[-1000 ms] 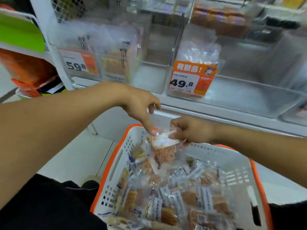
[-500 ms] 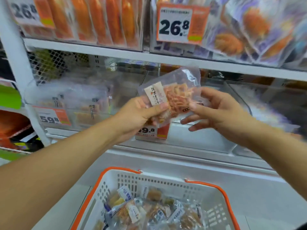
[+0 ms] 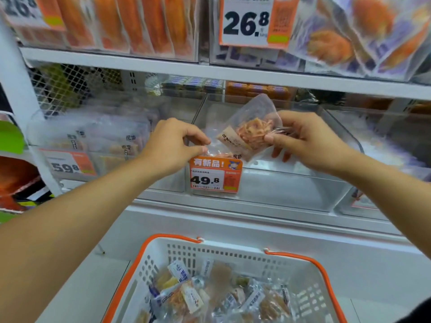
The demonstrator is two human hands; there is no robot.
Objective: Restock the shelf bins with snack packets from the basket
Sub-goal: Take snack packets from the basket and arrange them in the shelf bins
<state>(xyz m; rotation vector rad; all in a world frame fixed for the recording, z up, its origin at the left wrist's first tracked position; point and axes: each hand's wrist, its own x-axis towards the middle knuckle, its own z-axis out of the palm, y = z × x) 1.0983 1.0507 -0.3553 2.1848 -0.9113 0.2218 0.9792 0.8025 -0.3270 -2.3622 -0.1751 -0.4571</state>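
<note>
A clear snack packet [image 3: 250, 130] of orange shreds with a white label is held tilted over the open clear bin [image 3: 291, 190] that carries the 49.8 price tag [image 3: 215, 176]. My right hand [image 3: 307, 138] grips its right side between thumb and fingers. At the bin's front left corner, my left hand [image 3: 172, 143] pinches clear plastic, either this packet's lower left edge or a second packet behind the tag; I cannot tell which. Below stands the white basket [image 3: 233, 251] with an orange rim, holding several packets [image 3: 210, 297].
The bin to the left [image 3: 93, 141], tagged 59.8, is full of clear packets. Another clear bin [image 3: 384, 141] adjoins on the right. An upper shelf board [image 3: 163, 65] with orange packets and a 26.8 tag [image 3: 247, 19] hangs close above the bins.
Both hands lifted the packet out of the basket and up to the shelf. It has since dropped to the 49.8 bin's opening, tilted, with my right hand now closed on its side.
</note>
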